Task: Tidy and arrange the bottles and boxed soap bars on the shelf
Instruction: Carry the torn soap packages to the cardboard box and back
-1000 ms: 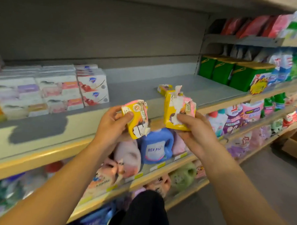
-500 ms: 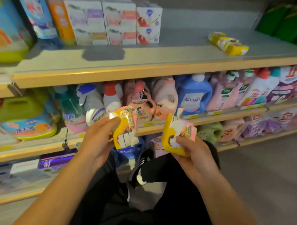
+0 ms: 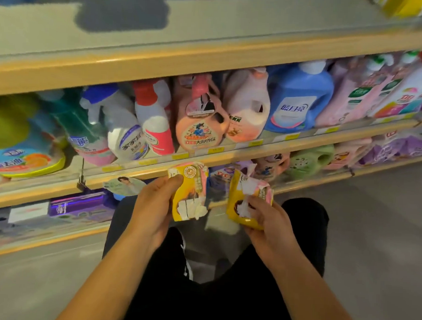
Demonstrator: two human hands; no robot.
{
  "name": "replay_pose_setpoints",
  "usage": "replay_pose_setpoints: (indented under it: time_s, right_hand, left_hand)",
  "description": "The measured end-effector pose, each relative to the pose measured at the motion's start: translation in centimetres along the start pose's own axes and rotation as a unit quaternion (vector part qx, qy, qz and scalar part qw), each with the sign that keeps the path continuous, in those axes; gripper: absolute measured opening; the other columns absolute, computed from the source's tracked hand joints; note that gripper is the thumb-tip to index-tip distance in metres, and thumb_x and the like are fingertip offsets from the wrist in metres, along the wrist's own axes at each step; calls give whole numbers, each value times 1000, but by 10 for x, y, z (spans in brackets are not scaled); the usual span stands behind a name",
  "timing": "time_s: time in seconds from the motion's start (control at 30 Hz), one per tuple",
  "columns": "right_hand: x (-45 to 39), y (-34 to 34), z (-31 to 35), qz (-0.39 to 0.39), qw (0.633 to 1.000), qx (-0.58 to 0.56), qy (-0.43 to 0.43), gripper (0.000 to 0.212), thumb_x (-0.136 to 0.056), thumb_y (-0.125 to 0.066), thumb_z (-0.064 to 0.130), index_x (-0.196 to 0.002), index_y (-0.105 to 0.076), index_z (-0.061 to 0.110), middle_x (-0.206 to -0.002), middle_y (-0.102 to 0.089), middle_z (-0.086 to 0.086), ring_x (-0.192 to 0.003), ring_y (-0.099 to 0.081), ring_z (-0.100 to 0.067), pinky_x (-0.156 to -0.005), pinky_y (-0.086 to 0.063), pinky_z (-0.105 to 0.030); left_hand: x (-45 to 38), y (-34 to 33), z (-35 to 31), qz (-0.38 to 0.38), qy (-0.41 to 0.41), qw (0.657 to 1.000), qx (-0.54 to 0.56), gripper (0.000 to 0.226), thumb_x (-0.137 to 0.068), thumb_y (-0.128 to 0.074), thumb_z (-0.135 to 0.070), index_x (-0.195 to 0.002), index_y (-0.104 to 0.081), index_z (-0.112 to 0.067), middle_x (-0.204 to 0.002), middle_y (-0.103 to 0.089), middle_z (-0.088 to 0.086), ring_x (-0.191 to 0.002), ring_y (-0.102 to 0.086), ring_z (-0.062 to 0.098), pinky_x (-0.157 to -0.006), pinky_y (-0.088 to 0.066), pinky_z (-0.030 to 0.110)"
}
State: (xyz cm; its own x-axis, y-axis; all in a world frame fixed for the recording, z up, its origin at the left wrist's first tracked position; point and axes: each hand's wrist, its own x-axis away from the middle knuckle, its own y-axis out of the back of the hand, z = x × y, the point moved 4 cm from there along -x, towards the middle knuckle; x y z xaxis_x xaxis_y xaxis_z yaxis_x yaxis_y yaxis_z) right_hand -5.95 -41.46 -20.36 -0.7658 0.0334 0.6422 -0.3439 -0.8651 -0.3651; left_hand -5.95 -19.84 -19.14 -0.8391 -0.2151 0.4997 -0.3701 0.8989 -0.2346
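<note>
My left hand (image 3: pixel 152 205) grips a yellow and pink soap box (image 3: pixel 190 190) with a torn white label, thumb on its top corner. My right hand (image 3: pixel 267 222) holds a second yellow soap box (image 3: pixel 245 197) with torn paper on its face. Both boxes hang in front of the lower shelf edge, a short gap between them. Behind them the middle shelf (image 3: pixel 205 157) carries detergent bottles: a peach jug (image 3: pixel 199 120), a pink jug (image 3: pixel 248 106), a blue jug (image 3: pixel 297 100) and spray bottles (image 3: pixel 124 129). The upper shelf (image 3: pixel 210 36) shows mostly bare grey board.
A yellow box corner (image 3: pixel 405 6) shows at the top right of the upper shelf. Purple and green bottles (image 3: pixel 309 159) fill the bottom shelf at right, flat boxes (image 3: pixel 65 206) at left. My dark trousers (image 3: pixel 212 268) and the grey floor (image 3: pixel 383 240) lie below.
The view has dropped from the upper shelf toward the lower shelves and floor. Both hands, still holding the two soap boxes, have come down with it and sit lower against the shelving.
</note>
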Motion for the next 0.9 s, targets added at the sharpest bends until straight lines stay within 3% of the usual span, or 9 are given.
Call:
replay_pose_setpoints:
  time_s: [0.17,0.33,0.4,0.5,0.57,0.63,0.7,0.8,0.9]
  right_hand:
    - [-40,21,29,-37,999,3,-17,11,-88,-63,4,-96,-70,7,-80,-73,-7,-67,-70,-16,-55,-54,-27]
    - [-45,43,90,-108,994,-23,-23,14,-85,-66,4,-96,-71,10,-86,-75,-9,-72,-72,-20,-63,-58,-35]
    - [-28,52,125,-132,990,-37,-18,14,-85,-66,5,-96,-72,12,-85,-75,-9,-72,-72,-18,-62,-57,-33]
    - [11,68,182,-173,983,-68,-3,15,-86,-64,6,-82,-75,15,-80,-73,-7,-67,-69,-15,-58,-57,-29]
    - [40,81,219,-196,976,-93,6,15,-88,-63,6,-82,-74,13,-76,-71,-7,-65,-68,-14,-55,-56,-28]
    - [66,96,253,-217,970,-109,10,11,-89,-62,6,-90,-70,14,-74,-73,-4,-64,-70,-13,-54,-56,-27]
    - [89,116,283,-227,967,-114,16,12,-89,-62,6,-96,-68,14,-76,-74,-3,-67,-71,-13,-57,-57,-27]
    - [112,150,321,-222,967,-121,27,15,-90,-61,6,-101,-67,14,-80,-75,-3,-72,-72,-15,-62,-58,-29]
    - [124,187,354,-220,966,-130,39,16,-90,-60,4,-101,-66,14,-80,-75,-3,-72,-72,-15,-59,-57,-28]
  left_hand:
    - [-41,-51,-1,-17,45,998,-37,21,-92,-62,-17,-79,-79,-17,-92,-76,11,-77,-73,24,-69,-57,37]
    - [-60,-134,-28,0,76,991,-108,14,-91,-64,-18,-81,-74,-13,-82,-75,10,-70,-71,25,-73,-54,40]
    - [-52,-167,-48,6,101,986,-132,11,-82,-71,-27,-80,-74,-16,-84,-74,10,-75,-70,28,-75,-54,47]
    - [-30,-223,-83,68,122,976,-168,29,-75,-67,-33,-98,-74,-16,-102,-74,10,-94,-69,31,-83,-53,48]
    - [-13,-259,-106,95,116,971,-184,21,-81,-68,-27,-98,-75,-16,-102,-74,10,-89,-71,25,-77,-56,42]
    - [4,-296,-124,125,111,963,-210,10,-80,-69,-26,-82,-78,-22,-86,-75,3,-75,-72,16,-63,-57,32]
    - [18,-335,-136,155,110,950,-248,15,-85,-67,-23,-75,-78,-27,-78,-75,-1,-70,-71,13,-60,-56,29]
    - [36,-390,-142,165,110,945,-259,10,-91,-64,-19,-88,-74,-15,-87,-75,6,-75,-72,18,-66,-56,32]
    - [54,-446,-136,161,113,952,-232,8,-92,-64,-15,-89,-71,-13,-82,-76,4,-70,-72,14,-55,-55,26]
